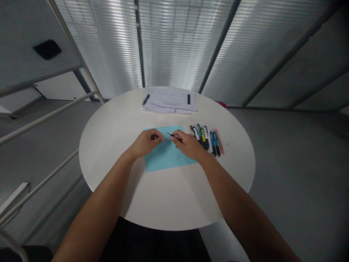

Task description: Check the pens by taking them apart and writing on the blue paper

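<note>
While a black rod is pinched in the right hand, the left hand is held apart over blue paper. Its grip is unclear.

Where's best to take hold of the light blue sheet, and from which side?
Pinch the near edge of the light blue sheet, coming from the person's side. It lies flat on the round white table, and that edge sits clear of the left hand and right hand.
</note>
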`<state>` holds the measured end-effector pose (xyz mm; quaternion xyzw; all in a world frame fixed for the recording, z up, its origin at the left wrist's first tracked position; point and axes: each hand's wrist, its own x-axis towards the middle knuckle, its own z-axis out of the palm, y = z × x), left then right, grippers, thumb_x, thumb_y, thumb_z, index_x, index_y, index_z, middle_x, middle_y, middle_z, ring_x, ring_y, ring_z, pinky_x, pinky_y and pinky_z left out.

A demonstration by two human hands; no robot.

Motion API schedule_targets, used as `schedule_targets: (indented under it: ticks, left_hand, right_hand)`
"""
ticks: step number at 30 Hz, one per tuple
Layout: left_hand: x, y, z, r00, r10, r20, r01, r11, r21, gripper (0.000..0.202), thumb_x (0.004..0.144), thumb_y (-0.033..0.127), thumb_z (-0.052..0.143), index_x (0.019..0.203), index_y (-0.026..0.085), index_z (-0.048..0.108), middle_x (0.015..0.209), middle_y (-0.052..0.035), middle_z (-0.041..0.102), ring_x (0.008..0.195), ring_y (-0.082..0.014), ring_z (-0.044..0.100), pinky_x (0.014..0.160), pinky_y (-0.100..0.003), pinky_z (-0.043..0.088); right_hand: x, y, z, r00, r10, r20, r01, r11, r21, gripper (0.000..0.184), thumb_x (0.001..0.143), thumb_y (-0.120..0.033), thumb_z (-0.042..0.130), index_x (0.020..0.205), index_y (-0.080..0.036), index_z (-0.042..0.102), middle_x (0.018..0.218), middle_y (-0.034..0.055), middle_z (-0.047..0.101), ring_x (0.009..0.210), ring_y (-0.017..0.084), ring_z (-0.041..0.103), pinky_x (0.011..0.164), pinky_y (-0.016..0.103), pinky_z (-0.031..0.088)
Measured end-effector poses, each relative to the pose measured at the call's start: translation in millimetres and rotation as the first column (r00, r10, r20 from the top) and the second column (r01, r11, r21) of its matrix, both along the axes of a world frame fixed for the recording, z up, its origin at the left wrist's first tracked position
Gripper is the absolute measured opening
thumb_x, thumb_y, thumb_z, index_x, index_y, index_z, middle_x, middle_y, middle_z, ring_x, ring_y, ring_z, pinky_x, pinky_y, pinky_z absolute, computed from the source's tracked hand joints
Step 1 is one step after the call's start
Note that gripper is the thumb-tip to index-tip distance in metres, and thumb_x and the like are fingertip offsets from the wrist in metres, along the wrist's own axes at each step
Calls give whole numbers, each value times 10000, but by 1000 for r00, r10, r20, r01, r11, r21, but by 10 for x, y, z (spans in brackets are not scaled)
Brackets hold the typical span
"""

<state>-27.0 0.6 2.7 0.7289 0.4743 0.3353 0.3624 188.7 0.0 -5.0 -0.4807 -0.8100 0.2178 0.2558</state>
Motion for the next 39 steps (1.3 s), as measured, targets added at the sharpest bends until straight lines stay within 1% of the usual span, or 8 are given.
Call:
schedule_targets:
  ticks: [2, 5, 12, 16, 22, 25, 29, 39]
  left_hand:
    - [41, 26, -30, 988, 81, 128, -78, 997, -28, 208, 782, 348, 605, 789, 142, 632, 681, 2, 577, 606, -95, 473, 589, -238, 367]
    - [81, 56, -60, 928, 181, 325, -149, 981, -122, 211, 755, 352, 638, 770, 145, 606, 618, 19, 542, 550, -84, 453, 552, -236, 353]
    - [127, 81, -85, 764, 250, 594, -74, 950, -303, 194, 727, 319, 685, 755, 148, 597, 582, 21, 543, 508, -77, 471, 509, -233, 342]
    - [151, 82, -76, 712, 313, 628, -67, 921, -383, 260, 687, 313, 734, 836, 115, 654, 679, -4, 589, 560, -73, 515, 538, -231, 381]
    - [146, 81, -67, 665, 338, 666, -31, 904, -427, 262, 686, 299, 759, 817, 108, 638, 779, -38, 638, 644, -96, 594, 653, -269, 481]
    - [146, 63, -51, 669, 324, 669, 3, 899, -438, 235, 704, 281, 747, 806, 105, 630, 766, -42, 643, 668, -112, 619, 720, -303, 509]
    - [144, 49, -44, 679, 294, 672, 40, 900, -434, 230, 712, 278, 743, 801, 101, 626, 769, -48, 648, 686, -121, 633, 758, -325, 519]
    - [114, 52, -52, 693, 278, 665, 56, 899, -434, 289, 673, 315, 783, 810, 110, 634, 762, -38, 645, 661, -107, 605, 713, -301, 506]
  right_hand:
    - [-1, -5, 3, 1000, 3, -4, -3, 1000, 2, 286, 945, -441, 429, 1036, -227, 595, 682, 4, 638, 602, 138, 564, 597, 242, 368]
    - [-3, -13, 4, 1000, 8, -13, -8, 1000, -2, 289, 943, -443, 435, 1044, -226, 596, 675, 2, 635, 597, 139, 562, 593, 242, 368]
    - [-31, -29, -5, 1000, 20, -23, -20, 999, -28, 283, 935, -439, 456, 1034, -226, 613, 666, 0, 632, 587, 132, 559, 579, 234, 358]
    - [-43, -39, -11, 999, 34, -29, -35, 999, -35, 292, 933, -447, 459, 1032, -224, 618, 657, -1, 628, 580, 130, 554, 580, 235, 357]
    - [-39, -37, -13, 998, 44, -37, -45, 998, -40, 288, 930, -446, 465, 1034, -220, 610, 662, -3, 627, 595, 131, 564, 586, 234, 364]
    - [-36, -35, -10, 998, 50, -39, -51, 998, -34, 283, 930, -443, 463, 1029, -221, 608, 662, -4, 625, 596, 132, 566, 590, 236, 367]
    - [-30, -31, -13, 998, 51, -40, -52, 998, -27, 282, 932, -445, 458, 1028, -223, 603, 653, -7, 620, 586, 132, 560, 588, 239, 368]
    - [-24, -23, -30, 999, 34, -41, -35, 999, -18, 281, 932, -451, 454, 1028, -232, 602, 661, -8, 620, 599, 136, 568, 593, 240, 374]
